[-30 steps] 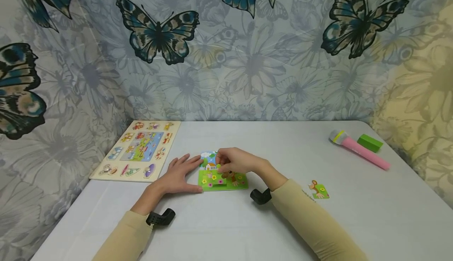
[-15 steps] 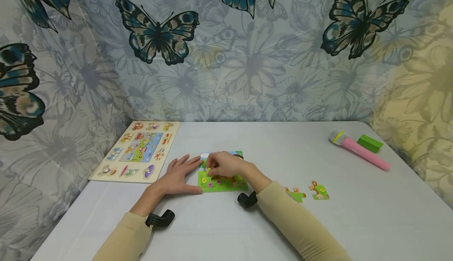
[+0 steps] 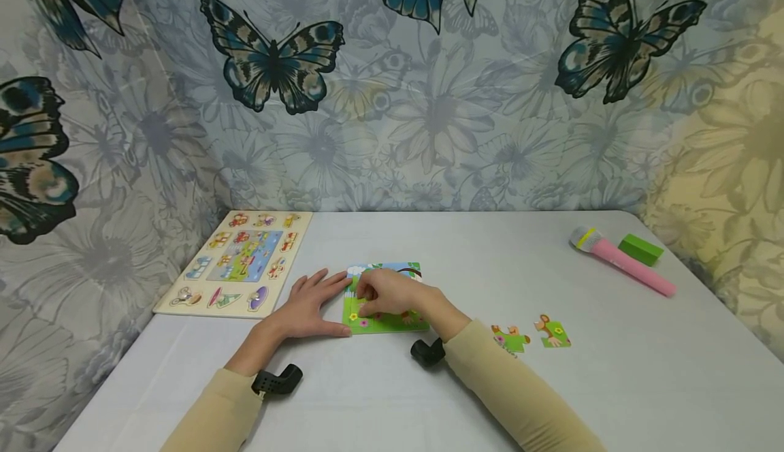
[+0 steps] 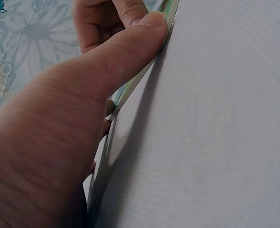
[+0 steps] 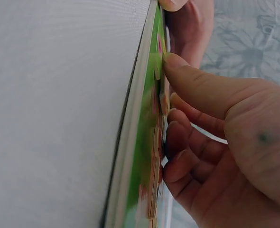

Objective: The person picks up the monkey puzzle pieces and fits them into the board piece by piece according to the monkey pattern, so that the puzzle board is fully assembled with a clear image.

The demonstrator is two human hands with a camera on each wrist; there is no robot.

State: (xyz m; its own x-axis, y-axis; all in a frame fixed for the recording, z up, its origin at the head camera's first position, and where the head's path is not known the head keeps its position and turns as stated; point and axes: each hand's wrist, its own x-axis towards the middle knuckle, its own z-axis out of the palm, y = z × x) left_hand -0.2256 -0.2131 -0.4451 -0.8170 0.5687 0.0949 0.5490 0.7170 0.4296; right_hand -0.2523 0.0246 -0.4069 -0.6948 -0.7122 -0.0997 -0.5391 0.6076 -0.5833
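Observation:
A small green picture puzzle board (image 3: 392, 327) lies flat on the white table in the head view. My left hand (image 3: 309, 309) rests at its left side with fingers spread and thumb along the near corner. In the left wrist view the thumb (image 4: 135, 45) lies against the board's edge. My right hand (image 3: 392, 292) is over the board and hides much of its middle. Its thumb and curled fingers pinch a flowered green puzzle piece (image 5: 157, 66) right at the board's surface. Two loose puzzle pieces lie to the right, one green (image 3: 513, 341) and one with a brown animal part (image 3: 554, 333).
A larger beige wooden picture board (image 3: 202, 310) lies at the back left. At the far right are a pink toy microphone (image 3: 633, 266) and a green block (image 3: 640, 249). Butterfly-patterned cloth (image 3: 429, 146) hangs behind the table (image 3: 380, 397).
My right hand has moved left and slightly nearer over the board with the puzzle piece, then lowered a little. The green loose piece came into view from behind the sleeve. The left hand stays put.

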